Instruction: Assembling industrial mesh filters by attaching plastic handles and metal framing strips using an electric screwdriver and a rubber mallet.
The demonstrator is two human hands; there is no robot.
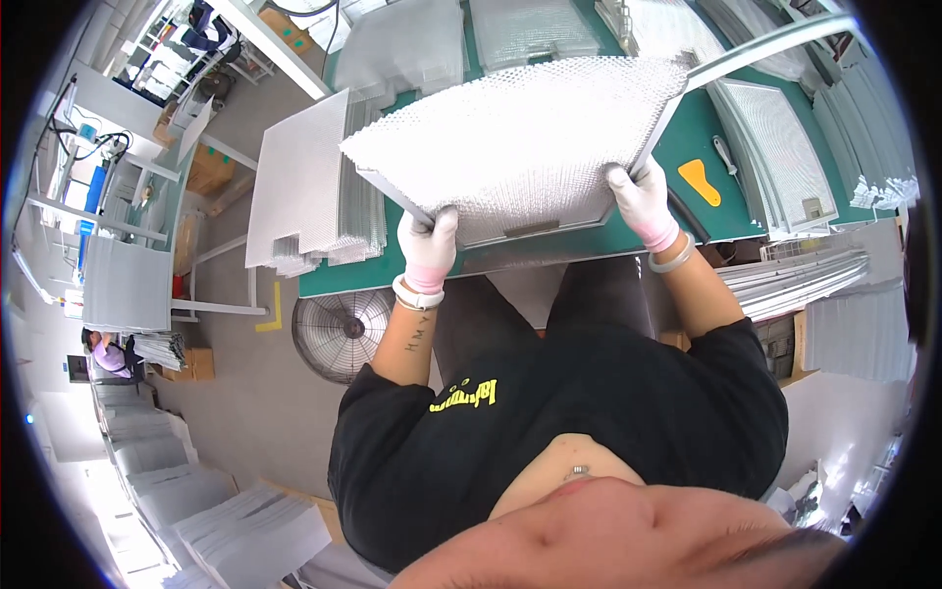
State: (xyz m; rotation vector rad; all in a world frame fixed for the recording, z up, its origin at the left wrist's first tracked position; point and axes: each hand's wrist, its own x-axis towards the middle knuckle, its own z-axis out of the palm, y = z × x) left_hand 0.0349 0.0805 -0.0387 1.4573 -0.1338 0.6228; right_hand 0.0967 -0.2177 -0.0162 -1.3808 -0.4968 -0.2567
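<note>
A silvery mesh panel (520,137), like a metal filter sheet, is tilted up in front of me over the green worktable (679,128). White gloves with pink cuffs cover both my hands. My left hand (429,245) grips the panel's near left corner, thumb on top, where a thin metal edge strip shows. At the right edge my right hand (643,204) is closed around a metal frame strip, its thumb pressing near the mesh. From the panel's far right corner a pale metal frame bar (770,47) sticks out to the upper right. Fingers beneath the panel are hidden.
Stacked mesh panels (299,182) stand at the left, with another stack (780,152) at the right. A yellow scraper (699,184) and a screwdriver (724,155) lie right of my right hand. A floor fan (343,334) stands below the table's left end. Another person (113,355) is far left.
</note>
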